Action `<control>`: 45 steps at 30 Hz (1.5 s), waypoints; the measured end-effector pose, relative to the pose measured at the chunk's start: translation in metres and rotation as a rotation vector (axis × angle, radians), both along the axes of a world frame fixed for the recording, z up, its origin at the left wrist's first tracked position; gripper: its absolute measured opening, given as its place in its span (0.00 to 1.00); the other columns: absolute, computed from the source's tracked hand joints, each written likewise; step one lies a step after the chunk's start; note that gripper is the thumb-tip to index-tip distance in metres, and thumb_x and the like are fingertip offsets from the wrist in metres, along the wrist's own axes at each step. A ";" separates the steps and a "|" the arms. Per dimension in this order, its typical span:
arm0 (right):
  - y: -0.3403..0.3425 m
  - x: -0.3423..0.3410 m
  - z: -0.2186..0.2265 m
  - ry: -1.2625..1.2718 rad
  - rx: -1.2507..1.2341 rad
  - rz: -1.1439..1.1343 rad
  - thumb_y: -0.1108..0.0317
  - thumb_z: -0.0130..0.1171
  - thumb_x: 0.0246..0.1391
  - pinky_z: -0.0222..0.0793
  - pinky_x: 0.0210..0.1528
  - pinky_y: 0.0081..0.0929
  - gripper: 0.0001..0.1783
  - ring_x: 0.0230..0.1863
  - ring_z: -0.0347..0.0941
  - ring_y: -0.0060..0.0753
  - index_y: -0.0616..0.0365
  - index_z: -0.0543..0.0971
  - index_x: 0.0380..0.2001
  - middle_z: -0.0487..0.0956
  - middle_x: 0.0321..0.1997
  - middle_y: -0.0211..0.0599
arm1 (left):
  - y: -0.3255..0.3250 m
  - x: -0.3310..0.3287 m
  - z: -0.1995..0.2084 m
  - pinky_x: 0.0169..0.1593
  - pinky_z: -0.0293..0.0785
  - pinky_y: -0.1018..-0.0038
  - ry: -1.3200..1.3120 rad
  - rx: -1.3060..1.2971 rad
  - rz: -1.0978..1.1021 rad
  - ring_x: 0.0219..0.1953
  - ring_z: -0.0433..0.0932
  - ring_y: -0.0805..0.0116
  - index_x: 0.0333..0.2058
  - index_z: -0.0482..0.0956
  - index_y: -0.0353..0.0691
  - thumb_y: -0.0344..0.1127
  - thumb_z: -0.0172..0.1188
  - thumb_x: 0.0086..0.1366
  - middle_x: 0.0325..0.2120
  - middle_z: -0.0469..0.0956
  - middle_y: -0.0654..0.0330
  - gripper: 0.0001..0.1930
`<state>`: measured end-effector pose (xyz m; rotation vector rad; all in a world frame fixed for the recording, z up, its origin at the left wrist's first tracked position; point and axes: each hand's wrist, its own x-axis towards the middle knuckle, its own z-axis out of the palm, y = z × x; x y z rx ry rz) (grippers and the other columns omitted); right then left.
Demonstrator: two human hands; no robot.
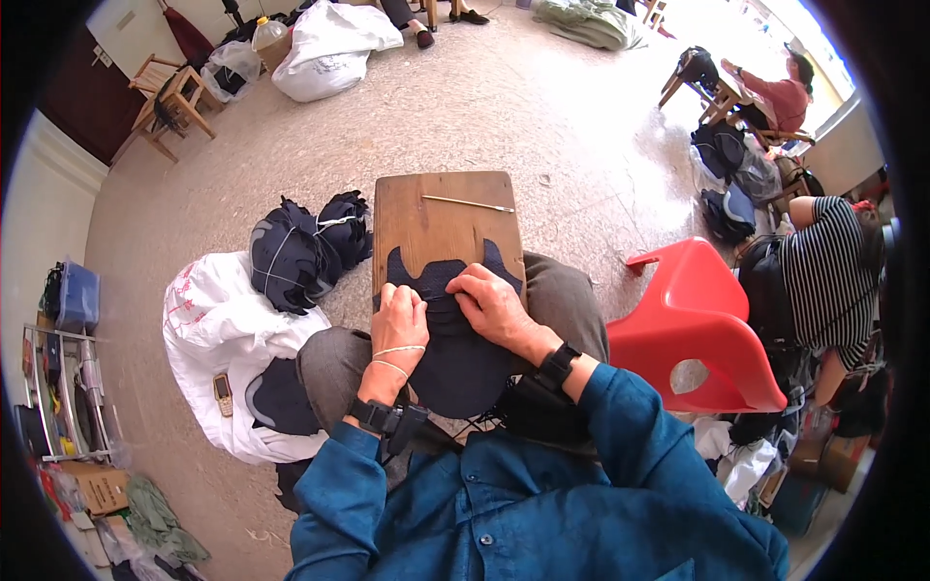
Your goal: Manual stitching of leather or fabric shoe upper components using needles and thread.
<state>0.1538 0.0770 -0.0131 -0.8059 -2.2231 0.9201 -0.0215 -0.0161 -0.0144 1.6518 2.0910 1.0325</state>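
A dark navy cut piece, shaped like a shoe upper with two pointed arms at its far end, lies over a wooden board on my lap. Small ridges or folds cross its middle, between my hands. My left hand is closed, with its fingertips pressed together on the piece's left side. On the right side, my right hand pinches the piece with thumb and bent forefinger. A thin, pale straight rod, like a long needle or hook, rests near the board's far edge, apart from both hands.
Tied bundles of dark pieces and a white sack bearing a phone sit left of my knees. A red plastic chair stands close on my right. Beyond it, a person in stripes sits; another person sits farther off.
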 end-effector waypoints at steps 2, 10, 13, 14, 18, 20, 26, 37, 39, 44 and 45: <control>-0.001 -0.002 0.000 0.002 0.003 -0.004 0.74 0.59 0.58 0.75 0.47 0.40 0.05 0.45 0.78 0.51 0.59 0.81 0.38 0.79 0.40 0.44 | 0.001 -0.001 -0.002 0.38 0.74 0.53 -0.118 -0.008 0.028 0.33 0.77 0.42 0.31 0.74 0.36 0.29 0.67 0.62 0.33 0.72 0.49 0.08; -0.003 -0.001 -0.001 0.007 0.041 -0.006 0.75 0.58 0.59 0.75 0.46 0.41 0.06 0.45 0.78 0.52 0.58 0.81 0.38 0.78 0.40 0.44 | 0.006 0.003 0.002 0.35 0.73 0.64 -0.103 -0.104 0.120 0.27 0.75 0.58 0.26 0.79 0.37 0.29 0.71 0.57 0.25 0.73 0.56 0.07; -0.003 0.000 -0.001 0.014 0.042 -0.005 0.75 0.58 0.58 0.75 0.46 0.41 0.06 0.45 0.78 0.52 0.58 0.81 0.39 0.78 0.40 0.44 | 0.003 0.000 0.003 0.36 0.73 0.62 -0.136 -0.113 0.087 0.29 0.76 0.55 0.26 0.78 0.37 0.28 0.70 0.57 0.26 0.73 0.55 0.07; -0.004 -0.001 -0.001 0.030 0.043 0.001 0.75 0.58 0.58 0.75 0.46 0.41 0.06 0.45 0.78 0.52 0.58 0.81 0.39 0.78 0.40 0.44 | 0.001 -0.002 0.001 0.35 0.73 0.62 -0.147 -0.078 0.058 0.28 0.76 0.55 0.26 0.78 0.37 0.28 0.69 0.58 0.26 0.73 0.54 0.07; -0.004 -0.001 -0.002 0.050 0.042 0.001 0.76 0.58 0.58 0.75 0.46 0.41 0.07 0.45 0.78 0.52 0.59 0.81 0.39 0.78 0.40 0.44 | 0.000 -0.002 -0.006 0.35 0.73 0.60 -0.108 -0.052 0.036 0.28 0.76 0.53 0.27 0.76 0.37 0.28 0.67 0.59 0.27 0.72 0.54 0.07; -0.003 -0.001 -0.004 0.060 0.038 0.000 0.76 0.58 0.58 0.75 0.46 0.41 0.07 0.45 0.78 0.52 0.59 0.81 0.39 0.78 0.40 0.44 | 0.000 0.000 -0.005 0.35 0.73 0.59 -0.042 -0.038 0.040 0.29 0.76 0.51 0.28 0.75 0.38 0.28 0.65 0.61 0.28 0.72 0.53 0.07; -0.002 0.000 -0.004 0.068 0.033 0.002 0.76 0.58 0.58 0.75 0.46 0.41 0.07 0.44 0.78 0.52 0.59 0.81 0.40 0.78 0.40 0.44 | -0.005 0.003 0.000 0.35 0.73 0.57 -0.019 -0.032 0.013 0.30 0.76 0.48 0.29 0.73 0.38 0.28 0.63 0.62 0.28 0.71 0.52 0.06; -0.001 0.001 -0.002 0.051 0.033 0.011 0.77 0.58 0.58 0.76 0.46 0.40 0.06 0.44 0.78 0.52 0.59 0.81 0.38 0.78 0.39 0.45 | -0.006 -0.006 -0.005 0.37 0.74 0.62 -0.133 -0.018 0.015 0.31 0.77 0.53 0.30 0.78 0.36 0.26 0.62 0.62 0.28 0.73 0.52 0.03; 0.002 0.002 0.001 0.117 -0.100 0.029 0.76 0.57 0.58 0.76 0.46 0.39 0.06 0.44 0.79 0.51 0.60 0.81 0.38 0.79 0.39 0.45 | -0.012 -0.013 -0.013 0.37 0.75 0.67 -0.160 0.102 -0.004 0.31 0.78 0.59 0.34 0.81 0.35 0.23 0.63 0.62 0.29 0.75 0.54 0.02; 0.005 0.025 0.018 0.089 -0.130 0.021 0.76 0.57 0.59 0.77 0.46 0.39 0.06 0.43 0.80 0.52 0.61 0.81 0.38 0.80 0.38 0.46 | -0.019 -0.006 -0.007 0.33 0.69 0.78 -0.328 0.074 0.006 0.27 0.73 0.75 0.34 0.82 0.35 0.21 0.66 0.61 0.30 0.75 0.62 0.04; 0.005 0.030 0.019 0.054 -0.092 0.023 0.76 0.57 0.59 0.77 0.46 0.39 0.06 0.42 0.80 0.52 0.61 0.81 0.38 0.80 0.37 0.46 | -0.019 -0.005 -0.006 0.32 0.69 0.79 -0.353 0.104 0.001 0.27 0.73 0.76 0.33 0.82 0.34 0.21 0.67 0.60 0.30 0.75 0.63 0.04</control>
